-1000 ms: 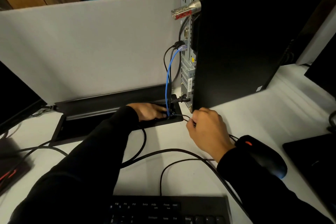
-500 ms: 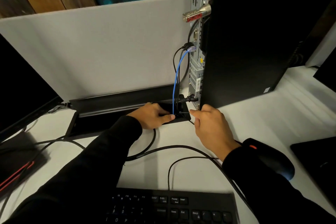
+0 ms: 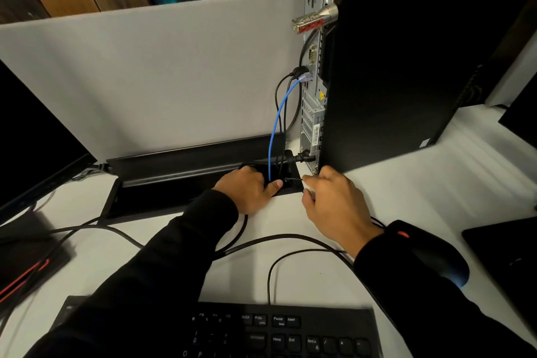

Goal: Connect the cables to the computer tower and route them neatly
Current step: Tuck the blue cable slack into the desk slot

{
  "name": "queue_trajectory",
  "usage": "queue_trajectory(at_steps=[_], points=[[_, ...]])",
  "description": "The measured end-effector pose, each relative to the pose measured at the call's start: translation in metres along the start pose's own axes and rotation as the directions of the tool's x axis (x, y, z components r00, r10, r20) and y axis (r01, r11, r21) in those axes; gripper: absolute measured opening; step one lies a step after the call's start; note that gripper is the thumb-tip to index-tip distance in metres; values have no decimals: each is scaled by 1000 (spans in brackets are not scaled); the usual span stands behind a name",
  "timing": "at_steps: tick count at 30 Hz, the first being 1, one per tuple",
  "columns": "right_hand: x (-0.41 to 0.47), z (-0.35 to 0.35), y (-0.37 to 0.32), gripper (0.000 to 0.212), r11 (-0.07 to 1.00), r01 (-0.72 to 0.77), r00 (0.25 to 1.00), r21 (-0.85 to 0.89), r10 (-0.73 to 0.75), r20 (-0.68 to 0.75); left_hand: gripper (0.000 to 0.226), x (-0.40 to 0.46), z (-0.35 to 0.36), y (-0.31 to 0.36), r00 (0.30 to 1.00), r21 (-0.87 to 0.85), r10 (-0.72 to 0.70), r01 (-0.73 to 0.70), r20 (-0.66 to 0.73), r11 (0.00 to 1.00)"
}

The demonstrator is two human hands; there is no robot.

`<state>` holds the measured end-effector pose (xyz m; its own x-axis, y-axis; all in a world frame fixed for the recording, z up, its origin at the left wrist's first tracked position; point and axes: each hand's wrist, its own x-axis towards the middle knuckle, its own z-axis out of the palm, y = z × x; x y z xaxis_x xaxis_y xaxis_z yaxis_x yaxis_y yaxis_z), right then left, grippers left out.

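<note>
- The computer tower [image 3: 392, 67] stands upright at the back right of the white desk [image 3: 290, 221], its matte black side facing the camera; its top is cut off by the frame edge.
- A blue cable [image 3: 274, 125] and black cables [image 3: 286, 113] curve from the perforated metal rear panel down into the open black cable hatch [image 3: 186, 180]; their lower ends are hidden inside.
- The right hand [image 3: 334, 206] pinches a thin black cable [image 3: 293, 180] by the hatch.
- The left hand [image 3: 250, 190] rests curled at the hatch edge, thumb extended; whether it grips anything cannot be told.
- A keyboard [image 3: 290, 331] and rounded black mouse [image 3: 436, 256] are partly hidden by sleeves.
</note>
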<state>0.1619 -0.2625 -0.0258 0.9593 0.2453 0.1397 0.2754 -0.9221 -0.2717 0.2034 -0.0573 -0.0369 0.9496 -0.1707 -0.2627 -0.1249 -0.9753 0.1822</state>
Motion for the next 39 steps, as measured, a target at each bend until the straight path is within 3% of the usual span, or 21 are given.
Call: queue_trajectory(at_steps=[3,7,13,15,17,21,24,31,33,36,39], points=[[0,3,-3,41,999,9,1000,-51,-9,7,69,1,0,-2,1000,-9,4,-4,-10,1000],[3,5,-11,45,992,31,999,-119,-27,41,61,1,-10,-12,999,-201,7,1,38,980],[7,5,-15,41,992,27,996,-126,-17,83,44,7,-9,-27,994,-180,58,-41,92,983],[7,4,-15,41,992,26,996,-123,-14,92,25,9,-14,-29,994,-270,34,-5,105,963],[7,3,-14,42,993,27,995,-115,-15,100,33,8,-21,-34,995,-371,14,25,102,928],[7,2,-14,43,994,29,994,-102,-18,110,29,11,-21,-38,985,-126,144,-132,94,983],[7,2,-13,44,995,31,994,-98,-20,111,20,21,-18,-39,988,-13,147,-146,44,989],[6,4,-12,44,996,37,994,-80,-29,105,16,19,3,-18,981,-128,48,-73,-189,989],[7,5,-15,42,997,32,995,-74,-24,100,17,18,-2,-15,992,-189,16,-40,-125,981],[7,6,-18,33,995,28,996,-96,-20,81,18,21,-16,-10,995,-242,-56,75,84,967],[8,7,-15,27,996,21,998,-84,-15,64,22,29,-23,-2,977,-129,-133,156,169,979]])
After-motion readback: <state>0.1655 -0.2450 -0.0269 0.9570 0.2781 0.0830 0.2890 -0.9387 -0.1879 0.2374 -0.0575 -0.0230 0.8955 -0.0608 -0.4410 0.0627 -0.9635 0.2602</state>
